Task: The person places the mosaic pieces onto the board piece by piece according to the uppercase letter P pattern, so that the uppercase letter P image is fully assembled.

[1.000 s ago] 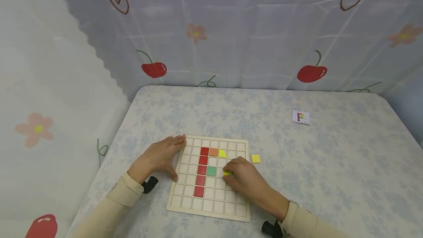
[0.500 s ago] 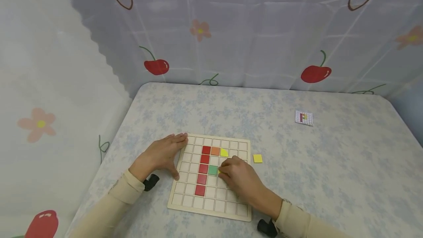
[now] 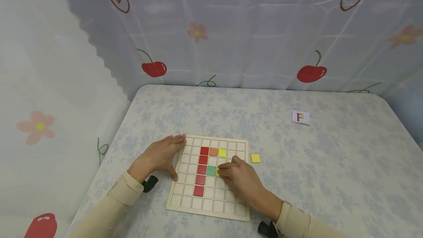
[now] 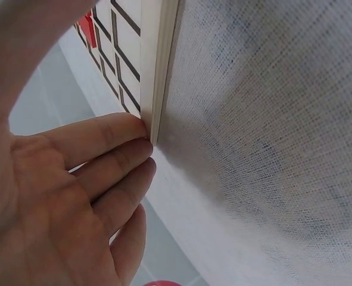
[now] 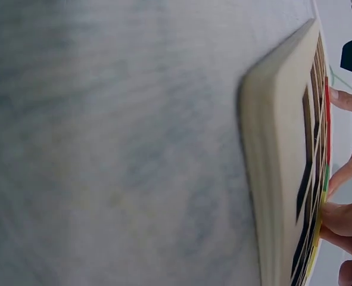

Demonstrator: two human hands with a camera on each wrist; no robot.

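A pale wooden grid board (image 3: 208,214) lies on the table with several red tiles (image 3: 200,169) in a column. An orange tile (image 3: 213,152) and a yellow rounded tile (image 3: 222,153) extend right from the top red one. A green tile (image 3: 211,170) sits beside the middle of the column. My right hand (image 3: 242,179) pinches a yellow tile (image 3: 217,172) at the cell right of the green one, its fingers covering most of it. Spread along the board's left edge, my left hand (image 3: 158,159) touches it with straight fingers, as the left wrist view shows.
A loose yellow tile (image 3: 255,158) lies on the table just right of the board. Farther back on the right is a small card (image 3: 300,117) printed with a coloured grid pattern. A patterned curtain (image 3: 238,39) hangs behind the table's far edge.
My right hand has moved a little left with the yellow tile, bringing it beside the green one. The left hand stays on the board's edge.
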